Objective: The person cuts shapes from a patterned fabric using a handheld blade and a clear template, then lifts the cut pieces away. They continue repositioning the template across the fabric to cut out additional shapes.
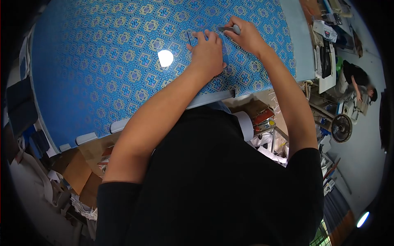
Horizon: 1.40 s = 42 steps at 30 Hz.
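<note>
A blue patterned sheet (123,53) covers the table. On it my left hand (208,51) lies with its fingers spread, pressing down on a clear, blue-looking template (225,49) whose edge shows beside the hand. A thin dark line stands out near the left thumb. Just right of it, my right hand (246,37) is closed round a grey-handled knife (236,29). The blade points left, toward the template's upper edge, close to the left fingertips. Whether the blade touches the sheet I cannot tell.
Grey clips (211,99) run along the table's near edge. Shelves with tools and papers (325,30) stand at the right. Farther right another person (358,78) in dark clothes works near a fan (341,128). Cardboard (77,170) lies below at the left.
</note>
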Available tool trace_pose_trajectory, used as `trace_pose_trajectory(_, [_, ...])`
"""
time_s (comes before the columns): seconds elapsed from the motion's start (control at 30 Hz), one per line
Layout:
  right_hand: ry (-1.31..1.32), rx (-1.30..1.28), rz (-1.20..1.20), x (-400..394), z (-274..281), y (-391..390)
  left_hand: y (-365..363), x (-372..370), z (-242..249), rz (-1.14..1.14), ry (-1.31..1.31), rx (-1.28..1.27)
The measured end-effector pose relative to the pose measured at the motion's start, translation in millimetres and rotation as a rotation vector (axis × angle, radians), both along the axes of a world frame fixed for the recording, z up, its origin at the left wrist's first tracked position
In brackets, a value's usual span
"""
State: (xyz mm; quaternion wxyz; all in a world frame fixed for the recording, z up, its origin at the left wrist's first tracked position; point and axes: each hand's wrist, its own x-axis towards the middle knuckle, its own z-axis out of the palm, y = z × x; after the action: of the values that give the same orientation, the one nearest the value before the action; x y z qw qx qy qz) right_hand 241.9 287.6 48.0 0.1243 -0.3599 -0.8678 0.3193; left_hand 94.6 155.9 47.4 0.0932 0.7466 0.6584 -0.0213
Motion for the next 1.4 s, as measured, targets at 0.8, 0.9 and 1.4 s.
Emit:
trace_pose_trajectory(0.8, [0.070,-0.127,0.342,6.1,-5.0,56.1,-7.7,-17.4,11.0,0.486,-0.400,0.063])
trace_pose_trajectory(0.9, [0.057,-0.122,0.416,-5.3,-1.1,66.9,-10.4,-12.7,11.0,0.600,-0.333,0.064])
trace_pose_trajectory(1.4, [-0.022,-0.009,0.603,-28.1,4.6,78.1,-14.4,2.6,9.8,0.904,-0.084,-0.077])
